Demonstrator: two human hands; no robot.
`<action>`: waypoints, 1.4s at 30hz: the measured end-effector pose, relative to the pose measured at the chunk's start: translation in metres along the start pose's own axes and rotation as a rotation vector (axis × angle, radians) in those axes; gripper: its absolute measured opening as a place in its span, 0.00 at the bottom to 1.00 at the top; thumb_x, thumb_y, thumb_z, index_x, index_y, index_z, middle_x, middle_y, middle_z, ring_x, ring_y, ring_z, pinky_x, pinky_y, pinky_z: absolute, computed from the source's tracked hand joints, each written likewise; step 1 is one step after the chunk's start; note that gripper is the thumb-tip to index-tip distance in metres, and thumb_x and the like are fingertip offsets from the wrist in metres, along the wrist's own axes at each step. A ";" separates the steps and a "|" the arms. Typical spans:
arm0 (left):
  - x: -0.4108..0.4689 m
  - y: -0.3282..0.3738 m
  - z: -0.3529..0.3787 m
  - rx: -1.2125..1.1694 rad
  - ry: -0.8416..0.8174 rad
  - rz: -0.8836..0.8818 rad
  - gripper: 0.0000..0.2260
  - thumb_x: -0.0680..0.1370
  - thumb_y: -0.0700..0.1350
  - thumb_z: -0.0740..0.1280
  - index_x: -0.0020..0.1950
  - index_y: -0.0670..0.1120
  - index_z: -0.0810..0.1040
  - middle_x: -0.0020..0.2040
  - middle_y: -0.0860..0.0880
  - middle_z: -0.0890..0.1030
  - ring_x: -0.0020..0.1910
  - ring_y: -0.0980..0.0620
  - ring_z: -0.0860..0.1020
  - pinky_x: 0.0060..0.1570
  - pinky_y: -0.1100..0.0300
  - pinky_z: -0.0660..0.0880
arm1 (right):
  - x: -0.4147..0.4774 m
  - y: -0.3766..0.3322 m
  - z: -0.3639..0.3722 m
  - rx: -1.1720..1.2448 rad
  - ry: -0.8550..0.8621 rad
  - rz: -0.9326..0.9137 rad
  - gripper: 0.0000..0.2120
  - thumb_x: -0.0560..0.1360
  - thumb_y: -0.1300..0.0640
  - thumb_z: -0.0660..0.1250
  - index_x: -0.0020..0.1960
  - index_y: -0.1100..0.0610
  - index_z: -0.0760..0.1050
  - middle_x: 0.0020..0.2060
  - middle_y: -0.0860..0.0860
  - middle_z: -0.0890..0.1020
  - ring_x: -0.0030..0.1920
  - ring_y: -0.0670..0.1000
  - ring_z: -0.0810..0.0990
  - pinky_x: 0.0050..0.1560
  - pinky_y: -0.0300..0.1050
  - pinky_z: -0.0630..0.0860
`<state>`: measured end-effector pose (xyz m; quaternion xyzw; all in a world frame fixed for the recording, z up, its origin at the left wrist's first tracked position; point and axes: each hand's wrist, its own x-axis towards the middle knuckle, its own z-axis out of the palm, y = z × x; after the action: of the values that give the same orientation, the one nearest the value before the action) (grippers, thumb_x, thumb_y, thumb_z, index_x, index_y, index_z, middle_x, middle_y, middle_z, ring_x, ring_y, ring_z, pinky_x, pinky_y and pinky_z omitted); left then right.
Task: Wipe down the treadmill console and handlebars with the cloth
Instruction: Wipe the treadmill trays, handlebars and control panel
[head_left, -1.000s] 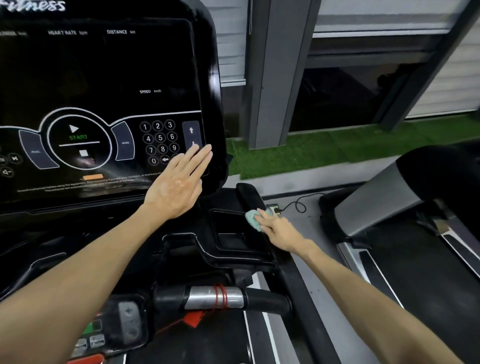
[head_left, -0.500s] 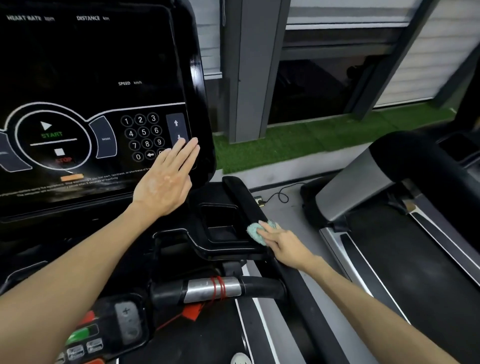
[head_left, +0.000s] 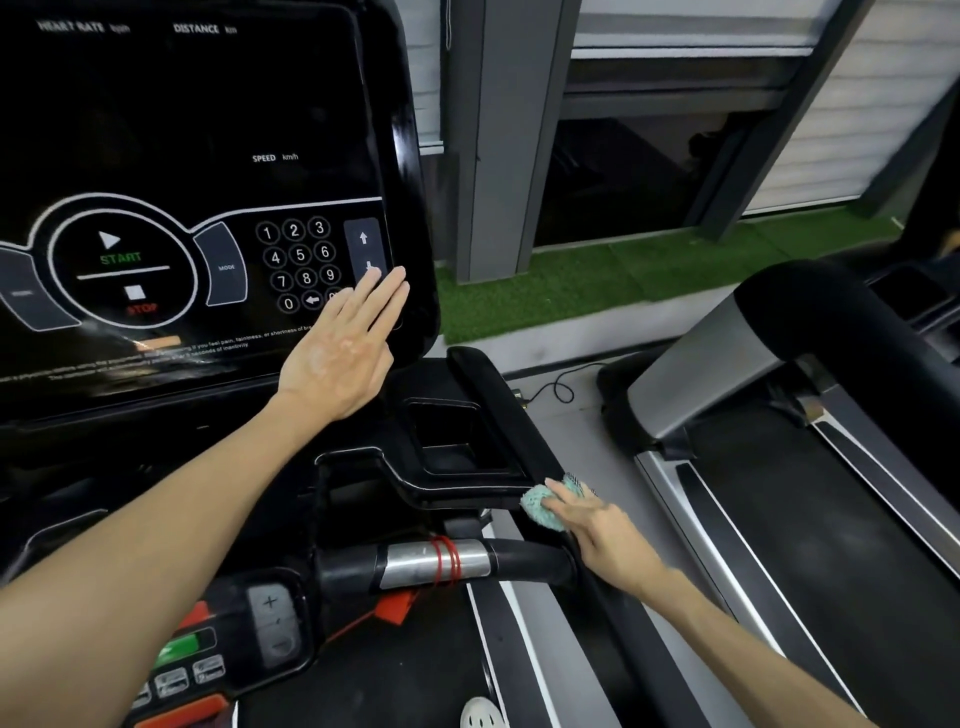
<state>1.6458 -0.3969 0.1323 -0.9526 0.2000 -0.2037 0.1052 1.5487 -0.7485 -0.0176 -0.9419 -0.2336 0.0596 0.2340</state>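
Cloth (head_left: 540, 506), gripped by right hand (head_left: 605, 532) fingers, was dragged down handrail (head_left: 483, 384) away from console (head_left: 208, 130), where left hand (head_left: 337, 358) fingers are pressed flat together; rail judged mid-wipe.

There's your left forearm (head_left: 156, 519), bare all the way to the wrist, and the back of your left hand (head_left: 340, 358) carries pale, glossy patches that catch the light. Your right forearm (head_left: 727, 634) is bare too, lean, running into a slim right hand (head_left: 597, 525). At the near edge of the treadmill deck (head_left: 415, 675) sits what looks like your white, hole-dotted shoe toe (head_left: 480, 714).
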 end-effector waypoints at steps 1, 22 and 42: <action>0.000 0.000 -0.001 -0.005 -0.001 0.002 0.30 0.79 0.42 0.58 0.79 0.38 0.52 0.80 0.41 0.52 0.79 0.41 0.53 0.75 0.45 0.58 | 0.007 -0.001 -0.001 -0.015 -0.004 -0.007 0.18 0.77 0.66 0.58 0.63 0.54 0.75 0.69 0.49 0.71 0.64 0.54 0.76 0.60 0.51 0.76; -0.001 0.000 0.002 0.009 0.009 0.001 0.30 0.79 0.43 0.56 0.80 0.39 0.50 0.81 0.42 0.50 0.79 0.42 0.52 0.76 0.47 0.57 | 0.028 -0.009 -0.004 -0.088 0.023 0.062 0.23 0.71 0.73 0.60 0.60 0.55 0.78 0.67 0.51 0.74 0.60 0.60 0.78 0.54 0.55 0.79; -0.003 -0.004 0.006 0.021 0.039 0.019 0.30 0.79 0.43 0.55 0.79 0.38 0.50 0.80 0.41 0.49 0.79 0.42 0.51 0.75 0.46 0.56 | -0.014 -0.103 0.007 0.477 0.102 0.530 0.19 0.79 0.65 0.57 0.69 0.54 0.72 0.65 0.47 0.71 0.61 0.42 0.73 0.61 0.28 0.65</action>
<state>1.6475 -0.3917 0.1270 -0.9452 0.2091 -0.2235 0.1133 1.4928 -0.6717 0.0249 -0.8904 0.0512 0.1237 0.4351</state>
